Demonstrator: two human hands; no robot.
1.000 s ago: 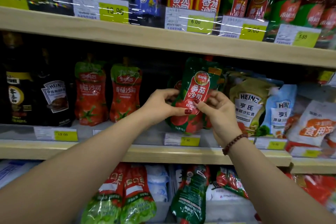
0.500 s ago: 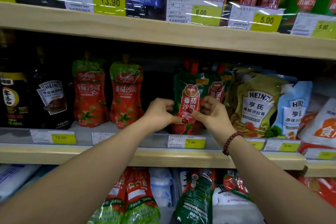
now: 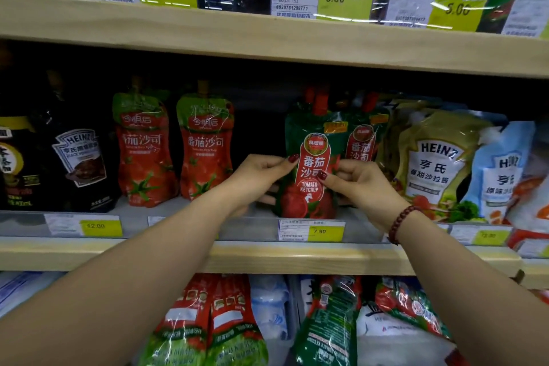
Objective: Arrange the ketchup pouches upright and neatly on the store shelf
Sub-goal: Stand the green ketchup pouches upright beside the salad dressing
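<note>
Store shelving fills the view, and on the middle shelf (image 3: 297, 255) the green tomato ketchup pouch (image 3: 312, 196) stands upright, base down just behind the 7.90 price tag (image 3: 312, 230) and in front of a second green pouch (image 3: 361, 140). The left hand (image 3: 255, 175) pinches its left edge; the right hand (image 3: 359, 184) pinches its right side, thumb on the label. Released too quickly, the soft pouch may slump forward over the lip or lean onto the Heinz salad dressing pouch (image 3: 433, 163). A second ago it was held tilted, top leaning right; now it faces squarely forward.
</note>
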